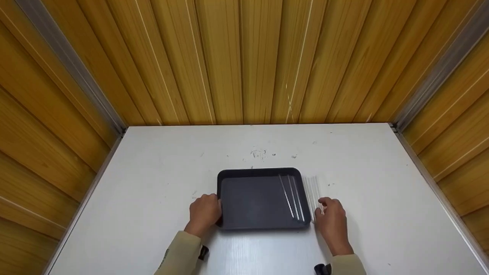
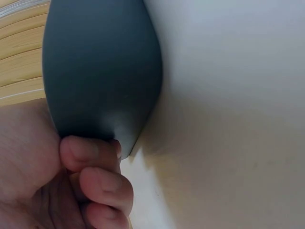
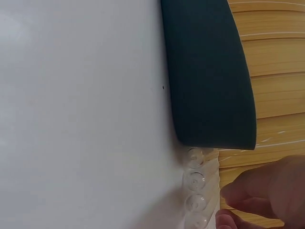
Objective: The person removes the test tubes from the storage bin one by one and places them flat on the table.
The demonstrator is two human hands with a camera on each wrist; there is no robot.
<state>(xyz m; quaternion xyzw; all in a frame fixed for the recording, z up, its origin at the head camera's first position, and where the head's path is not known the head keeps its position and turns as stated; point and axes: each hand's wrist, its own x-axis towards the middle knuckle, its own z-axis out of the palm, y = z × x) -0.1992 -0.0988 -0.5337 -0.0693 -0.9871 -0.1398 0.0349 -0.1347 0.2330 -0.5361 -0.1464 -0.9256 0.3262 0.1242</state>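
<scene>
My left hand [image 1: 205, 214] grips the left wall of a dark grey rectangular tray [image 1: 252, 202]; in the left wrist view its fingers [image 2: 107, 186] curl at the tray's side [image 2: 102, 71]. Several thin clear tubes [image 1: 296, 196] lie lengthwise inside the tray, along its right side. More clear tubes [image 1: 311, 187] lie side by side on the table, just outside the right wall. Over the near end of these is my right hand [image 1: 333, 221], thumb and forefinger spread apart. The right wrist view shows the round tube ends [image 3: 195, 181] in a row, with the fingers [image 3: 252, 186] close beside them.
The tray and tubes are on a white table [image 1: 160, 172] with small dark marks behind the tray. Wood-patterned panels [image 1: 259, 61] stand at the back and on both sides, with grey metal posts [image 1: 439, 72] at the corners.
</scene>
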